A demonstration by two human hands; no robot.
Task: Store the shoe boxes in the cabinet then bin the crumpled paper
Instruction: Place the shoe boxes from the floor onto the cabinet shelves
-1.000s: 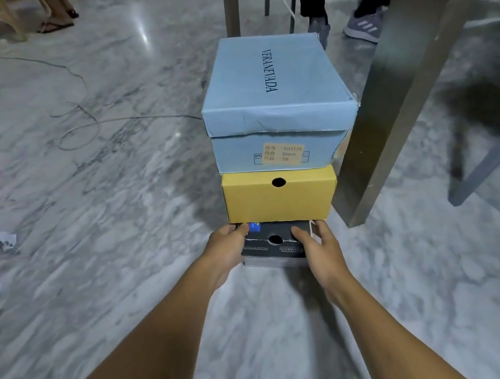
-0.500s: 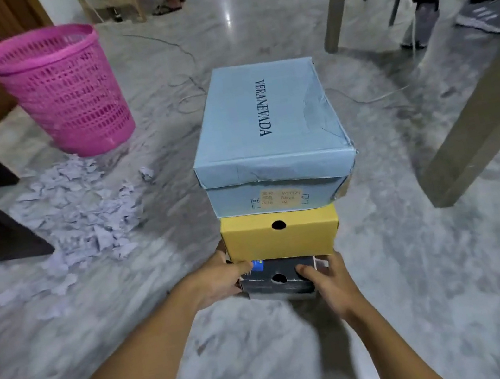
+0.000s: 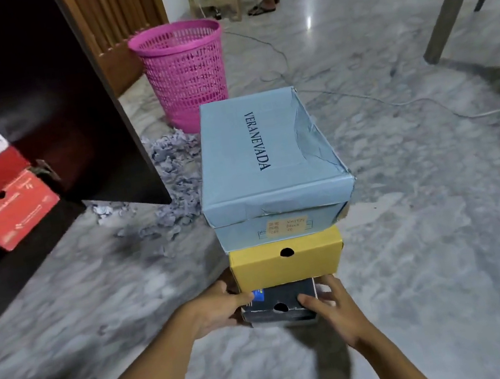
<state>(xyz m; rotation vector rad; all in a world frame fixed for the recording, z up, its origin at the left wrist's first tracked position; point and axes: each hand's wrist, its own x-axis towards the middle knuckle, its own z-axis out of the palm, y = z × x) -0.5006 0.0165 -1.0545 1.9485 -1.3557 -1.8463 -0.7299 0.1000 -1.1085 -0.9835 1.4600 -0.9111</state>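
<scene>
While clasped by both hands' fingers (image 3: 311, 298) — black box (image 3: 282, 305) under yellow box (image 3: 288, 262), dented blue box (image 3: 266, 159) topmost.

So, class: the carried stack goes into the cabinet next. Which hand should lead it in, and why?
Probably the left hand: the cabinet opens on that side. Both hands grip the black bottom box, so the right hand steadies.

Both hands (image 3: 220, 311) carry three stacked shoe boxes (image 3: 268, 166).
</scene>
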